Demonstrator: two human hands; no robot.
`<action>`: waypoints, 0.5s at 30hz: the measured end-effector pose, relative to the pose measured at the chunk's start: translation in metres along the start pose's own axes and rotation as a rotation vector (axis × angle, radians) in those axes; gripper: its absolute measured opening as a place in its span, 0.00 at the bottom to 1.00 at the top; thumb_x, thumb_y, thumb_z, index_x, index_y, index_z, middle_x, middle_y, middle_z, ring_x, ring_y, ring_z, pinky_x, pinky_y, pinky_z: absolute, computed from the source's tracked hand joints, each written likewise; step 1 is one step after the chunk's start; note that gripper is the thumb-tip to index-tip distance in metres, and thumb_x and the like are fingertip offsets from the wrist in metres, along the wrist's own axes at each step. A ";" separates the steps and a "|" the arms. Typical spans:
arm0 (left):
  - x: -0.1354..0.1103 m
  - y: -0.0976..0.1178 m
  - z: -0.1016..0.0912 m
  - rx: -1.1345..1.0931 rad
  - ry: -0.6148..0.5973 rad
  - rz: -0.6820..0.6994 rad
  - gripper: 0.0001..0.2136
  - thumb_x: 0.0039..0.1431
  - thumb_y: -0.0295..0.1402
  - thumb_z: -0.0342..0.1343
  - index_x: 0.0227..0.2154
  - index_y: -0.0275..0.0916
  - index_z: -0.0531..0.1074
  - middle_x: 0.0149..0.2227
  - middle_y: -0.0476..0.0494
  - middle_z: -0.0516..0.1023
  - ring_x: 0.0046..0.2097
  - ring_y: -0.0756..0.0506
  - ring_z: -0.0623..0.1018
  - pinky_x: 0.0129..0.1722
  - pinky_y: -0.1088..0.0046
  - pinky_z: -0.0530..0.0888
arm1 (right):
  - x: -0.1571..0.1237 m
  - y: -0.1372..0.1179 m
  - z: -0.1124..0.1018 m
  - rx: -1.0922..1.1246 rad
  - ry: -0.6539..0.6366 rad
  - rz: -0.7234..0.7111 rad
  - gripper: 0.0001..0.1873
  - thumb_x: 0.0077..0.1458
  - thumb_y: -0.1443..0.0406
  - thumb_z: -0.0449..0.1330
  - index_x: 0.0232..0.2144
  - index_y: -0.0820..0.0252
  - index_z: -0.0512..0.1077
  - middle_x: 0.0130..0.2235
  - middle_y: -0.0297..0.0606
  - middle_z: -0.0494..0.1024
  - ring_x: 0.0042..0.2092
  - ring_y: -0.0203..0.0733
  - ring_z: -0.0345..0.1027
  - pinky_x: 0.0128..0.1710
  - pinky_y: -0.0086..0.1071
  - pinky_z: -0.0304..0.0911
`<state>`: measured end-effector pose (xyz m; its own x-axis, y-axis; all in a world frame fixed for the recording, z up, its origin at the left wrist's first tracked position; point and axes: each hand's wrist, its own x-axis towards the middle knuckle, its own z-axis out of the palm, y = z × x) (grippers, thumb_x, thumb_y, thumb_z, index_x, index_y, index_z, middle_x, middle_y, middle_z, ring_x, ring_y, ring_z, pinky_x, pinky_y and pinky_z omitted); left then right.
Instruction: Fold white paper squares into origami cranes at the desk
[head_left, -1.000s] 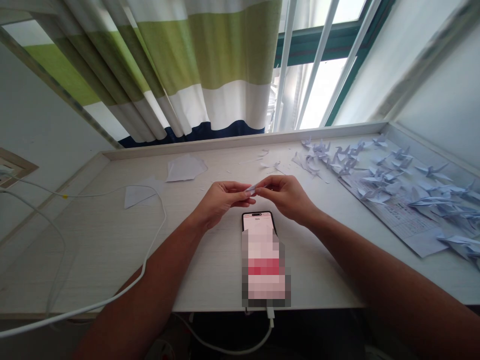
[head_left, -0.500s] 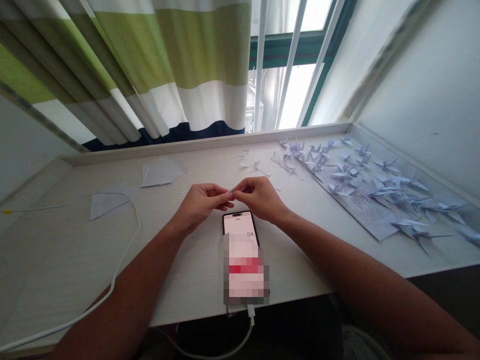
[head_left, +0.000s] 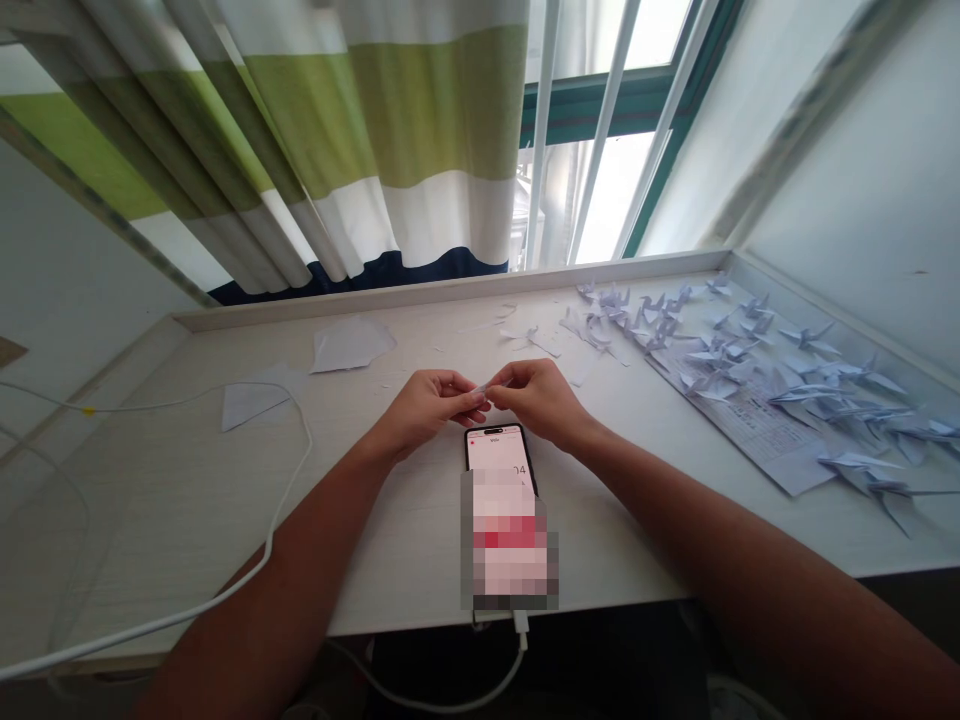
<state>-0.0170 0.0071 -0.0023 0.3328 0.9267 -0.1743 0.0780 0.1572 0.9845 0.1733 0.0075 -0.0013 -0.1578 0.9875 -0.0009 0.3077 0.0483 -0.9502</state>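
Note:
Both hands meet just beyond the top end of a phone, pinching a small piece of folded white paper between them. My left hand is closed, thumb and forefinger on the paper's left side. My right hand is closed on its right side, fingertips touching or nearly touching the left ones. Most of the paper is hidden by the fingers. The phone lies flat below the hands, its screen lit and partly pixelated, with a white charging plug in its near end.
Several folded paper cranes crowd the table's right side, some on a printed sheet. White paper sheets lie at left, paper scraps behind the hands. A white cable crosses my left forearm. A curtain hangs behind.
The whole view has shifted, so everything sits slightly further right. Both hands keep their pinch on the folded paper, with only small finger movement.

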 end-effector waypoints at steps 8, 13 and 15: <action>-0.001 0.004 -0.006 0.215 0.070 0.139 0.17 0.59 0.43 0.66 0.46 0.37 0.78 0.42 0.35 0.85 0.41 0.41 0.84 0.42 0.62 0.79 | -0.001 -0.003 -0.005 0.194 -0.031 0.052 0.09 0.48 0.62 0.70 0.30 0.62 0.78 0.27 0.39 0.81 0.30 0.41 0.75 0.30 0.33 0.67; -0.002 0.005 -0.004 0.483 0.090 0.532 0.16 0.56 0.37 0.68 0.48 0.47 0.81 0.50 0.40 0.83 0.53 0.39 0.79 0.55 0.61 0.74 | 0.002 -0.003 -0.013 0.352 -0.059 0.032 0.14 0.48 0.57 0.73 0.30 0.62 0.78 0.30 0.39 0.81 0.30 0.38 0.74 0.37 0.35 0.71; -0.002 0.002 -0.003 0.438 0.125 0.510 0.11 0.59 0.39 0.66 0.44 0.46 0.83 0.45 0.41 0.85 0.47 0.40 0.81 0.51 0.62 0.76 | 0.002 -0.004 -0.015 0.324 -0.089 -0.007 0.17 0.49 0.54 0.73 0.31 0.62 0.79 0.29 0.38 0.80 0.30 0.38 0.74 0.36 0.37 0.72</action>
<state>-0.0201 0.0071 0.0003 0.3194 0.8851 0.3384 0.3223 -0.4373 0.8396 0.1860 0.0111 0.0070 -0.2448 0.9695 -0.0080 -0.0054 -0.0097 -0.9999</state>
